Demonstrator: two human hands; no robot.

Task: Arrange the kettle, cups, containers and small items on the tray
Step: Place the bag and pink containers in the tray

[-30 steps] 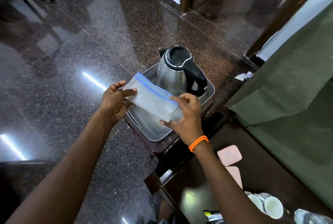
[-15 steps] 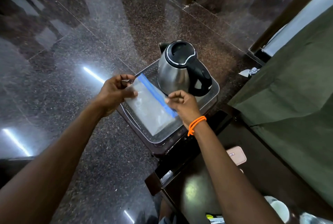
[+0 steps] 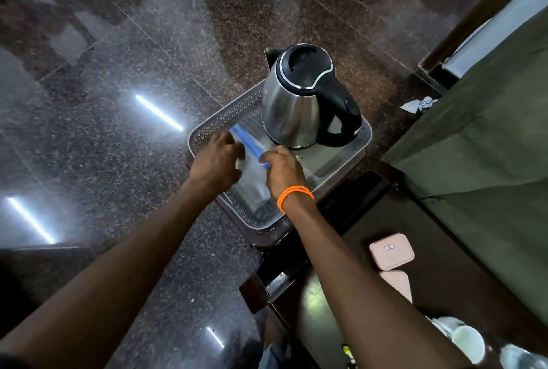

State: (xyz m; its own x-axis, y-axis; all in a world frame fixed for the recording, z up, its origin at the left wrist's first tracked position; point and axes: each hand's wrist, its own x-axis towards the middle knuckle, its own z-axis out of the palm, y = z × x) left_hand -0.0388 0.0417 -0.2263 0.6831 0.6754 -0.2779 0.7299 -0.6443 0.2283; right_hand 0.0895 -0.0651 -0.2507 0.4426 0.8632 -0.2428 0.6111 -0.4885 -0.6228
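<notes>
Tray first: it is grey with a lacy rim, and it sits on a small dark stand above the shiny stone floor. The steel kettle stands upright in the far part of the tray, with its black handle pointing right.

A clear zip bag with a blue strip along its top lies flat in the near part of the tray, just in front of the kettle. Both hands are down on it. The left hand rests on the bag's left side, with fingers bent over the edge. The right hand, with an orange band on its wrist, pinches the blue strip at its near end. The left hand is blurred, so I cannot tell if it is gripping the bag or just pressing on it.

I think the step now is to lay the bag down neatly. To do it well, press the bag flat against the tray floor and keep it close to the left rim. Do not let it slide under the kettle or push against it, because a tall kettle could tip.

Leave bare room on the right side of the tray. The two pink boxes and the white cup wait on the dark table nearby, and they need space too. Let go softly so the bag stays put.
</notes>
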